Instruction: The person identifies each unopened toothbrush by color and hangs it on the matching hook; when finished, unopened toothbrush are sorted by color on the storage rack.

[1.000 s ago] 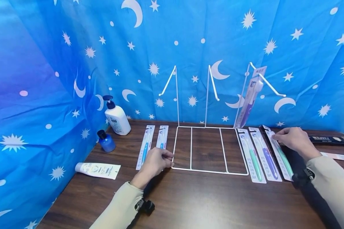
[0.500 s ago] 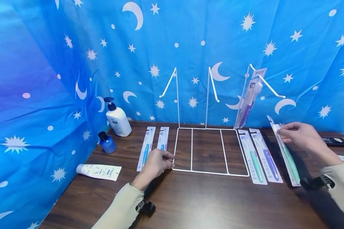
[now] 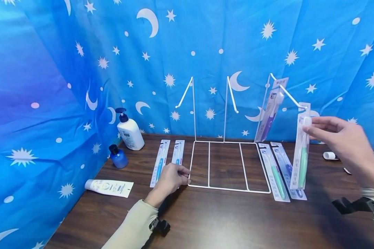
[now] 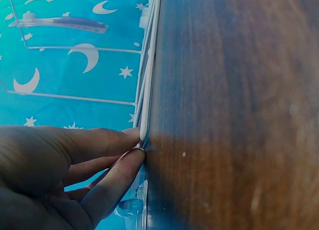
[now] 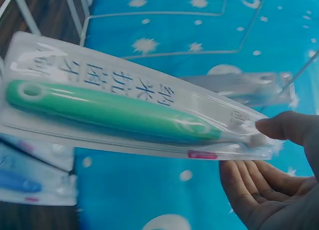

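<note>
My right hand (image 3: 346, 138) pinches a packaged green toothbrush (image 3: 303, 162) near its brush head and holds it nearly upright above the table. The pack's top edge meets the tip of the right hook (image 3: 290, 95) in the head view; whether the hook is through it I cannot tell. Farther back on that hook hangs a purple toothbrush pack (image 3: 270, 112). With thumb and finger my left hand (image 3: 171, 178) pinches the front left corner of the white wire rack (image 3: 229, 189). In the right wrist view, the green handle (image 5: 109, 110) shows through clear plastic.
Right of the rack lie another green toothbrush pack (image 3: 277, 180) and a partly covered purple one (image 3: 280, 155). Two blue ones (image 3: 160, 166) lie left. Farther left are a pump bottle (image 3: 131, 135), a small blue bottle (image 3: 119, 159) and a tube (image 3: 109, 187). A starry curtain (image 3: 205, 27) stands behind.
My right hand has lifted the green toothbrush pack off the table, turned it upright and brought it up to the right hook's tip. The left hand stays on the rack corner.
</note>
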Tool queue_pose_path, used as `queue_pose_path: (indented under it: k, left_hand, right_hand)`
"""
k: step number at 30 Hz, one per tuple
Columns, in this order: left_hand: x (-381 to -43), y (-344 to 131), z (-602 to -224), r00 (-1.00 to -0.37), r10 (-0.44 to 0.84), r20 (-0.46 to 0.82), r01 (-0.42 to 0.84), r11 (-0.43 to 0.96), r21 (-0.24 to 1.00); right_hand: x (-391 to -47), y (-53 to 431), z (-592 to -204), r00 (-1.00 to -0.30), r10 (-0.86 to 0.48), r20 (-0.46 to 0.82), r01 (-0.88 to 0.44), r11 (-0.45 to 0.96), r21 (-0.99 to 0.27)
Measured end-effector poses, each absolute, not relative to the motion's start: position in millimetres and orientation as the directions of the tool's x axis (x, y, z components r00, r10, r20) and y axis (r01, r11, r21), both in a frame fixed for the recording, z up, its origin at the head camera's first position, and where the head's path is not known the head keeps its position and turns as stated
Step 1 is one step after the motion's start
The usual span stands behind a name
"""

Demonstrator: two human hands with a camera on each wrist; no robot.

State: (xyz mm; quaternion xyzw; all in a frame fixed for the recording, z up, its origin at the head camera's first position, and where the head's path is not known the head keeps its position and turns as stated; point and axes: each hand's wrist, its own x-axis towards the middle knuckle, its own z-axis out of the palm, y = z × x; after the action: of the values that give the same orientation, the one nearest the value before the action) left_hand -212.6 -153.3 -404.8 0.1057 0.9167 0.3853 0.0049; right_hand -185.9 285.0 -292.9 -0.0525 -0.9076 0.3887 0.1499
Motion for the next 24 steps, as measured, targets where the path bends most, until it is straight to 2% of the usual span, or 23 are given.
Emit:
queue_pose_path:
  k: [5,10,13,16,18,21,24]
  left_hand:
    - [-212.9,-151.6,-404.1,-0.975,0.206,0.082,0.203,0.675,0.709]
    - [-212.8,-151.1,-402.6,-0.973,0.212,0.088,0.209,0.666,0.716]
    - [-212.5,-151.3,-403.6,-0.974,0.210,0.082,0.204,0.666,0.717]
    - [-211.8,-151.9,-405.1,-0.975,0.210,0.070,0.196,0.667,0.719]
    - [-211.5,-152.4,-405.8,-0.975,0.210,0.066,0.193,0.668,0.718]
    - [-211.2,-153.3,-406.0,-0.975,0.212,0.073,0.200,0.673,0.712]
    - [-210.6,-153.6,-405.9,-0.973,0.216,0.081,0.209,0.674,0.709]
  right_hand:
    - [-172.5,279.9,-277.6,-0.908,0.260,0.329,-0.121,0.590,-0.799]
    - [-161.5,272.8,-260.9,-0.840,0.257,0.479,-0.360,0.396,-0.845]
    - [-158.1,268.2,-252.0,-0.768,0.246,0.592,-0.545,0.235,-0.805]
    - [-153.0,262.4,-245.8,-0.708,0.239,0.664,-0.664,0.095,-0.742]
    - [-148.5,256.7,-242.6,-0.685,0.239,0.688,-0.694,0.072,-0.716]
    - [-139.5,243.5,-237.1,-0.679,0.229,0.697,-0.692,0.117,-0.713]
    - [-126.7,223.4,-231.1,-0.719,0.205,0.664,-0.592,0.320,-0.740]
